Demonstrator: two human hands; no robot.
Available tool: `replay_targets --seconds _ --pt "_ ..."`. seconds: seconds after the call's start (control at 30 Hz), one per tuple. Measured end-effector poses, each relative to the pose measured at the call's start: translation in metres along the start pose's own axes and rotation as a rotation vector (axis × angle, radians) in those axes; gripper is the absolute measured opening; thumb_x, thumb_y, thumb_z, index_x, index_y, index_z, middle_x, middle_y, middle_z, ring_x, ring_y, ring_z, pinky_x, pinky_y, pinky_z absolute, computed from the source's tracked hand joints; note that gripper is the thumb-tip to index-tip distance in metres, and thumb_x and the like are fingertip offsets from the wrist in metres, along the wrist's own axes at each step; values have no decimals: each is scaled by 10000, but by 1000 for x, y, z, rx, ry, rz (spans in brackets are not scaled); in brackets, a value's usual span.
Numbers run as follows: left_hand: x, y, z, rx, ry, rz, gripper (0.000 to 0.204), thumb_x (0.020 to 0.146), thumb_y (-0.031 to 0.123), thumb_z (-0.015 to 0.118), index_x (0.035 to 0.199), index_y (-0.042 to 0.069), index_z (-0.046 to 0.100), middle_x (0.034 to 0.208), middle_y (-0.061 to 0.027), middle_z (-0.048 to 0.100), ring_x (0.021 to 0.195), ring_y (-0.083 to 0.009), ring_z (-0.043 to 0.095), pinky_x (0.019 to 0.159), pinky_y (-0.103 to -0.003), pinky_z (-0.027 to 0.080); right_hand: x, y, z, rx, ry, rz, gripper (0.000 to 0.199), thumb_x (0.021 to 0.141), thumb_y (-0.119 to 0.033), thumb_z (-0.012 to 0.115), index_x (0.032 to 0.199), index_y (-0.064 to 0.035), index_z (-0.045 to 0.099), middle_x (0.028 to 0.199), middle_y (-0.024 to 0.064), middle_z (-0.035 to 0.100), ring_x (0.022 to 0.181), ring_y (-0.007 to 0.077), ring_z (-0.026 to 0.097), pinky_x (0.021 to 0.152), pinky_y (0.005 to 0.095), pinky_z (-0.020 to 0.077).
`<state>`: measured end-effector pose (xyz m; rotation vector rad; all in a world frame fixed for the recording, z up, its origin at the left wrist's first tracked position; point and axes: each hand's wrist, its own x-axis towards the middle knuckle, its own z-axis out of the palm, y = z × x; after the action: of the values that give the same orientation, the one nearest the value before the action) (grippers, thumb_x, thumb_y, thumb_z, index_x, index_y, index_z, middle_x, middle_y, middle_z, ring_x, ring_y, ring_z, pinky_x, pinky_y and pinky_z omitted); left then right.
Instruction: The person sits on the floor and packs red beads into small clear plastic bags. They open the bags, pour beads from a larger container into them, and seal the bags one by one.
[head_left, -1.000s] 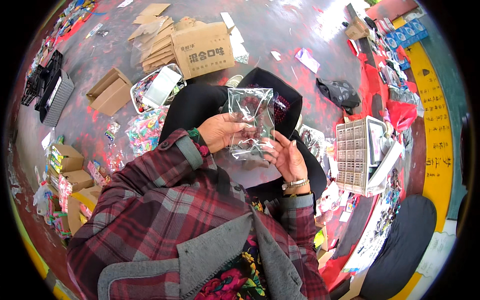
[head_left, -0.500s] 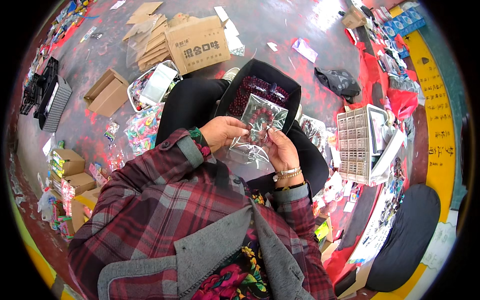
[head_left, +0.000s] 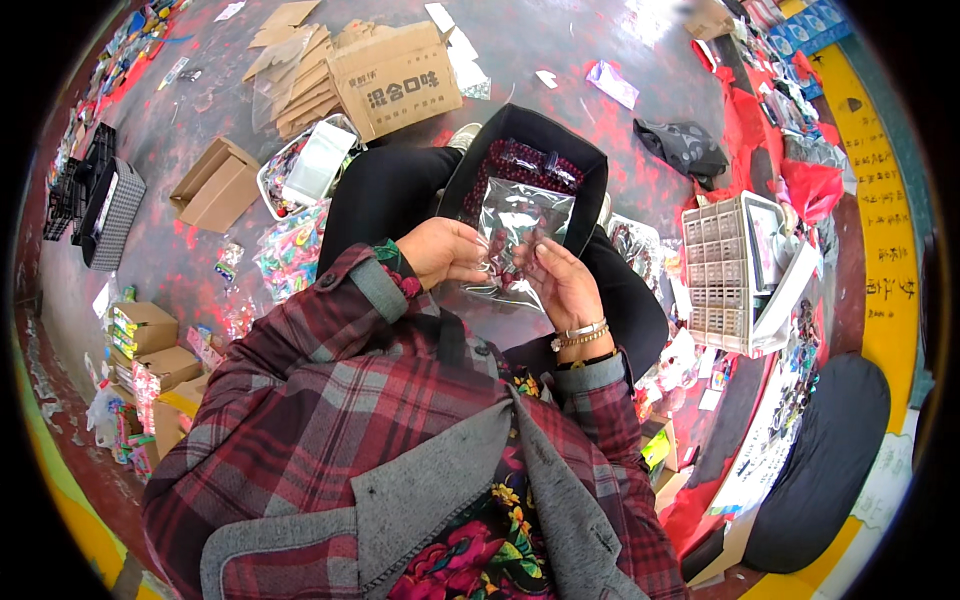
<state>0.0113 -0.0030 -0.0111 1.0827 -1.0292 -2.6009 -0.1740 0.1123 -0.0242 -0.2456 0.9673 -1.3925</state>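
We see red-and-grey plaid sleeves [head_left: 330,400] over a black floral top [head_left: 480,540] with pink and yellow blooms. Between our hands, a clear glossy bag [head_left: 520,225] shows dark red pieces inside. Below it, a black box [head_left: 590,175] holds maroon beads. The floor [head_left: 560,40] is grey, blotched red; brown cardboard cartons [head_left: 395,80] and a white sectioned tray [head_left: 715,270] lie around.

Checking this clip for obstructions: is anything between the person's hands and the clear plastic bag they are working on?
Nothing visible does. The left hand and the right hand both already grip the clear plastic bag at its lower edge, above the black tray of dark red beads on the lap.
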Motion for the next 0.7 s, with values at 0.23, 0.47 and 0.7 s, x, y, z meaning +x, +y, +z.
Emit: replay_targets --seconds 0.23,0.47,0.7 --pt "4 -6 0 24 35 38 153 844 45 557 973 -30 584 949 -110 626 843 -186 640 749 -278 540 -5 -1 7 5 -42 52 313 888 -84 522 1178 21 470 1048 146 611 945 224 606 824 336 500" --pt "1 -3 5 62 24 82 151 834 83 593 963 4 589 891 -86 640 807 -171 647 715 -258 530 -7 -1 18 52 -49 23 311 874 -62 546 1168 24 489 1072 148 602 923 205 595 815 326 491" --pt "-6 7 14 61 4 43 211 830 139 626 1006 29 587 876 -62 647 769 -125 635 623 -213 501 -1 7 2 78 -15 -37 318 895 -98 533 1179 38 491 1060 148 604 950 202 579 834 331 480"
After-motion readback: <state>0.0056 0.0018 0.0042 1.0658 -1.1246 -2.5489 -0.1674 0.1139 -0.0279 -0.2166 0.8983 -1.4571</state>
